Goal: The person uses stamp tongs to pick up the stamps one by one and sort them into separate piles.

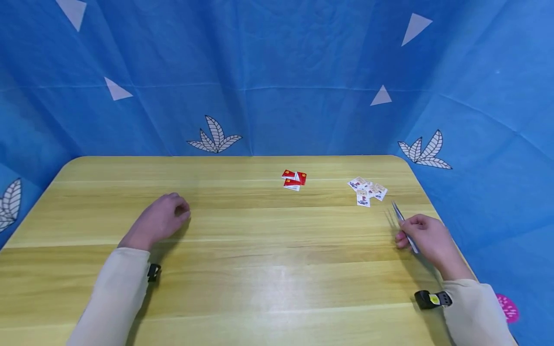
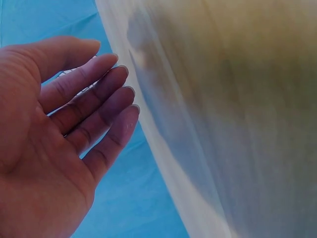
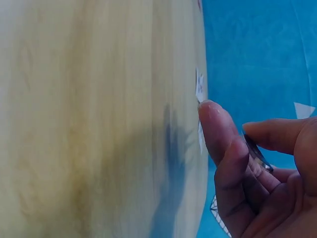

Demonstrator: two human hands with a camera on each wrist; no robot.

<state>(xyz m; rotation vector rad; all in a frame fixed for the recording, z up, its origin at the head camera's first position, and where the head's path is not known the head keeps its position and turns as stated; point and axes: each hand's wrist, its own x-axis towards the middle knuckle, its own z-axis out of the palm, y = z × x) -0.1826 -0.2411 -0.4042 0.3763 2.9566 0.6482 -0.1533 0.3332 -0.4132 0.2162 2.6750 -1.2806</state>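
Observation:
In the head view my right hand (image 1: 428, 238) pinches a pair of metal tweezers (image 1: 397, 212) between thumb and fingers, tips pointing away from me. Part of the tweezers (image 3: 257, 151) also shows between the fingers in the right wrist view. Just beyond their tips lies a loose group of small white printed stamps (image 1: 363, 197), some overlapping. My left hand (image 1: 160, 220) is held over the left part of the table, fingers loosely bent and holding nothing. The left wrist view shows its bare palm (image 2: 44, 163). Several small red-and-white stamps (image 1: 300, 179) lie overlapping near the table's far edge.
The wooden table (image 1: 259, 250) has rounded far corners. A blue cloth (image 1: 277, 72) with white triangles and leaf prints hangs behind it and along its sides. Dark wrist straps (image 1: 428, 300) sit at the sleeves.

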